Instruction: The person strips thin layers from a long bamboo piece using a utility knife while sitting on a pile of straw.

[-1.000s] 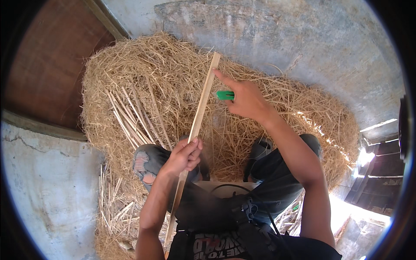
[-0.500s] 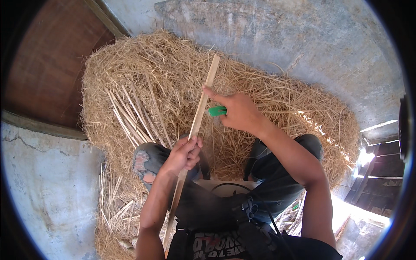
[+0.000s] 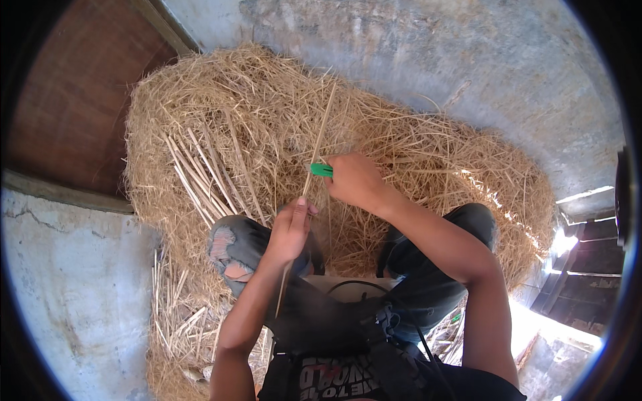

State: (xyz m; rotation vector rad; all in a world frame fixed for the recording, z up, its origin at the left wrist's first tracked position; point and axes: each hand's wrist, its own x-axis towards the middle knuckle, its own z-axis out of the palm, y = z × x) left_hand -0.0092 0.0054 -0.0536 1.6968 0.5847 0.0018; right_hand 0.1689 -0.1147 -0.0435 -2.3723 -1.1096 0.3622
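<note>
A long, pale bamboo strip slants up and away from me, its narrow edge turned up. My left hand is closed around it near the middle, thumb along the top; the lower end comes out below the wrist. In my closed right hand is a green cutter knife, whose slotted end meets or overlaps the strip just beyond my left thumb. Its blade cannot be made out. Both hands are above my bent knees.
A heap of dry straw-like shavings lies ahead and around. Several split sticks rest on it at the left, with more thin sticks lower left. A grey wall rises behind; a brown panel stands left.
The bamboo strip has turned from its broad face to its narrow edge, its lower end now higher. My right hand has moved left, bringing the cutter knife to the strip; its index finger is no longer extended.
</note>
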